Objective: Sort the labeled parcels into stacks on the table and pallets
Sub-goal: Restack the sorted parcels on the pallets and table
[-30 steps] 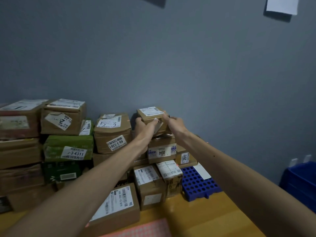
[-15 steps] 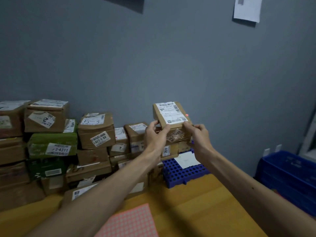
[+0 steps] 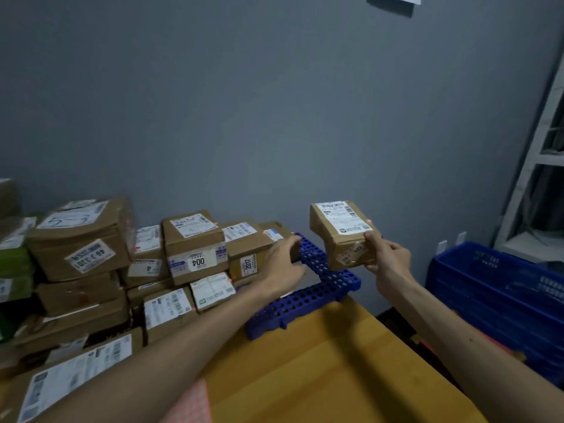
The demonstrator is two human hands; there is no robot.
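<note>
Our left hand (image 3: pixel 283 264) has let go of the small parcel (image 3: pixel 341 230), now carried by our right hand (image 3: pixel 389 259) alone, thumb on top, fingers curled beneath its near end. It hangs above the blue pallet (image 3: pixel 320 293) on the wooden table (image 3: pixel 305 377). The left hand, blurred, reaches against the stacked parcels (image 3: pixel 195 242); whether it grips one we cannot tell.

Large box (image 3: pixel 82 239), left of stack: label reads 46-3-3301, upside down. Middle box (image 3: pixel 195 239): 004, upside down. Right-hand box (image 3: pixel 248 267): 2017, sideways. Small box (image 3: pixel 148 270): 4. Other labels illegible.
</note>
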